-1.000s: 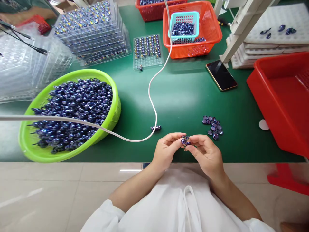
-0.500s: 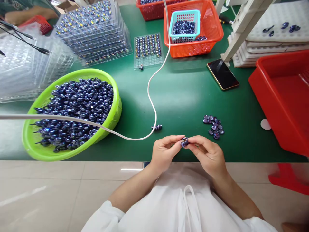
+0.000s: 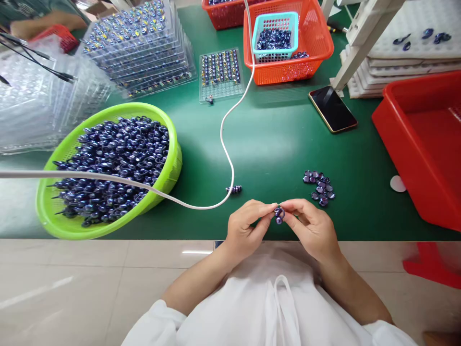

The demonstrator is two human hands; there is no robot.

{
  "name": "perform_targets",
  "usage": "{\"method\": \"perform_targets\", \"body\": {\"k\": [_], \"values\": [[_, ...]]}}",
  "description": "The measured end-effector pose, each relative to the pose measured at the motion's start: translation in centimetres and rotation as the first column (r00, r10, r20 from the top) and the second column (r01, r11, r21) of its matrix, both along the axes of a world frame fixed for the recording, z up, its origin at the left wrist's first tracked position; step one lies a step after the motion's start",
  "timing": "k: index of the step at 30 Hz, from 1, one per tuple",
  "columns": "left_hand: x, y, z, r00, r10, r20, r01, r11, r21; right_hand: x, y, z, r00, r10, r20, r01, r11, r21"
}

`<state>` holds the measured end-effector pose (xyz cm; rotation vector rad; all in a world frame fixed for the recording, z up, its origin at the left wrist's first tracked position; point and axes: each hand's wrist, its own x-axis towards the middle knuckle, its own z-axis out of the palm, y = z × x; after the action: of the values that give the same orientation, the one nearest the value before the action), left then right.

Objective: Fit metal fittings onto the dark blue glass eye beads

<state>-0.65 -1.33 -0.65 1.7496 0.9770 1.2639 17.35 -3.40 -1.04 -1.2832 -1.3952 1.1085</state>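
purple-blue piece (image 3: 279,215) up at your fingertips, over the front edge of the green table (image 3: 277,149), and that table is the biggest thing you've got. on your right sits the red bin (image 3: 406,158), deep and broad; over on your left, the lime basket (image 3: 176,166), piled with dark glossy parts (image 3: 118,168), a white cable (image 3: 222,139) crossing above it. behind that, a tall stack of filled clear trays (image 3: 144,53). far side now: the orange basket (image 3: 313,29), with a turquoise basket (image 3: 256,36) of dark parts sitting inside, and just beside it one lone tray (image 3: 219,91), mostly filled, its near rows bare.

and your hands! left hand (image 3: 248,228) pinching the piece between thumb and forefinger, right hand (image 3: 313,228) pinching its other side, both grips narrow. beyond your right hand lies the phone (image 3: 333,109), screen dark. closer in, a loose cluster of flat shiny bits (image 3: 320,184), then a white disc (image 3: 398,183) beside the bin, and, smallest, a short row of dark beads (image 3: 236,189) touching or nearly touching the cable; you can't tell which.
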Motion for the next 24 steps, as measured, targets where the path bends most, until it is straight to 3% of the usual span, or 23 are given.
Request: {"method": "perform_targets", "body": {"k": [5, 13, 19, 24], "values": [[0.0, -0.1, 0.3, 0.998, -0.054, -0.012, 0.054, 0.998, 0.033, 0.3, 0.0, 0.2, 1.0, 0.002, 0.011, -0.002, 0.999, -0.037], [0.0, -0.2, -0.2, 0.999, -0.036, 0.038, 0.041, 0.986, -0.159, 0.3, 0.1, 0.0, 1.0, 0.016, 0.017, -0.016, 1.0, -0.012], [0.2, -0.2, -0.5, 0.994, -0.006, 0.108, 0.025, 0.985, -0.171, 0.2, -0.4, -0.8, 0.999, -0.017, -0.045, 0.019, 0.999, 0.04], [0.3, -0.2, -0.3, 0.986, -0.015, 0.168, 0.056, 0.97, -0.239, 0.4, -0.3, -1.2, 0.991, 0.031, -0.13, -0.018, 0.995, 0.102]]}}
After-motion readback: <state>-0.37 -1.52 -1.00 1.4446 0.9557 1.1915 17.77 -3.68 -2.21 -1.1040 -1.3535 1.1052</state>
